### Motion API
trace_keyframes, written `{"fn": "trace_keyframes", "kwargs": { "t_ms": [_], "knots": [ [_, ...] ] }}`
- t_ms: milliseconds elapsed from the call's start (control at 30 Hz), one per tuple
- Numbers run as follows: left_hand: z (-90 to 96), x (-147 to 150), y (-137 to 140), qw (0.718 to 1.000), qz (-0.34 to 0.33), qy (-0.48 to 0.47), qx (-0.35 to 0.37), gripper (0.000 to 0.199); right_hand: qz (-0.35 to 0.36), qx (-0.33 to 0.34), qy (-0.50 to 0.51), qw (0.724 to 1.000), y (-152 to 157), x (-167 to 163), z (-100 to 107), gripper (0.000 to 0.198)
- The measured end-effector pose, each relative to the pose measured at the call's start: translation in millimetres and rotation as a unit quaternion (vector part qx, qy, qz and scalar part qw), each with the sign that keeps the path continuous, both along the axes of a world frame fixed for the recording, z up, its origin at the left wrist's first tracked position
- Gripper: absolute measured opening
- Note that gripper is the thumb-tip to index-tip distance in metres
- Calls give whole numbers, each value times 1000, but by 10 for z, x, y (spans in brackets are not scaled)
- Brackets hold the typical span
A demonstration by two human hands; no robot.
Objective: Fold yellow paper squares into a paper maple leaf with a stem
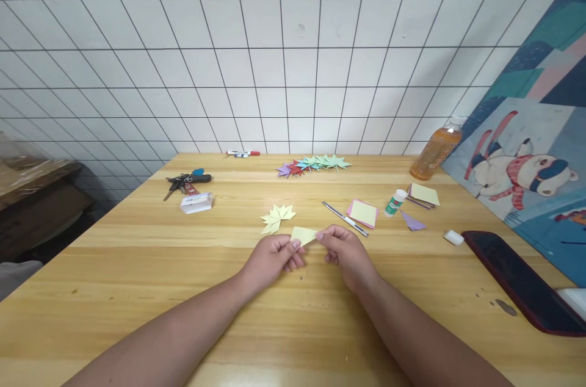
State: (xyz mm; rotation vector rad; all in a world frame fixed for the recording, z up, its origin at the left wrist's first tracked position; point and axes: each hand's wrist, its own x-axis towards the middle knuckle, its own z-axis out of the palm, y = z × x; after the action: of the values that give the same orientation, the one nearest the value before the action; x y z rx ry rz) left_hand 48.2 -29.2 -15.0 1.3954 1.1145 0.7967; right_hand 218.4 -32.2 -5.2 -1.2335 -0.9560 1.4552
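Note:
A folded piece of pale yellow paper [303,235] is held above the front middle of the table between both hands. My left hand [276,254] pinches its left end, thumb on top. At its right corner, the thumb and forefinger of my right hand [344,251] close on the paper. Just behind lies a pale yellow folded-paper leaf shape [277,218] with several points. To the right of it are a craft knife [345,218] and a small stack of square paper [363,214].
Several coloured paper leaves [315,164] lie at the back. Keys [187,182] and a small white box [196,202] sit left. At right are a glue stick [395,202], purple paper triangle [412,221], paper stack [423,194], eraser [453,237], bottle [437,149] and phone [522,280].

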Motion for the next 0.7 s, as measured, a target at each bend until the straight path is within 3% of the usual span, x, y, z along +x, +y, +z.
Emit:
{"fn": "trace_keyframes", "kwargs": {
  "t_ms": [200, 300, 367, 433, 533, 700],
  "knots": [
    [-8, -54, 35, 999, 33, -25, -29, 36, -30, 4, 8, 999, 68, 166, 13, 25],
    [-21, -82, 60, 998, 44, -31, -30, 36, -6, 5, -8, 1000, 60, 166, 9, 29],
    [-22, -79, 54, 999, 32, -25, -17, 37, 39, 10, -38, 998, 30, 92, -7, 37],
    [-18, -64, 30, 1000, 15, -9, 5, 36, 84, 29, -94, 992, -3, -7, -30, 30],
    [-1, -48, -7, 999, -20, 6, 36, 33, 89, 37, -124, 988, -39, -111, -60, 18],
    [26, -55, -4, 995, -70, -45, 48, 28, 90, 44, -133, 986, -65, -138, -51, 14]
  ]
}}
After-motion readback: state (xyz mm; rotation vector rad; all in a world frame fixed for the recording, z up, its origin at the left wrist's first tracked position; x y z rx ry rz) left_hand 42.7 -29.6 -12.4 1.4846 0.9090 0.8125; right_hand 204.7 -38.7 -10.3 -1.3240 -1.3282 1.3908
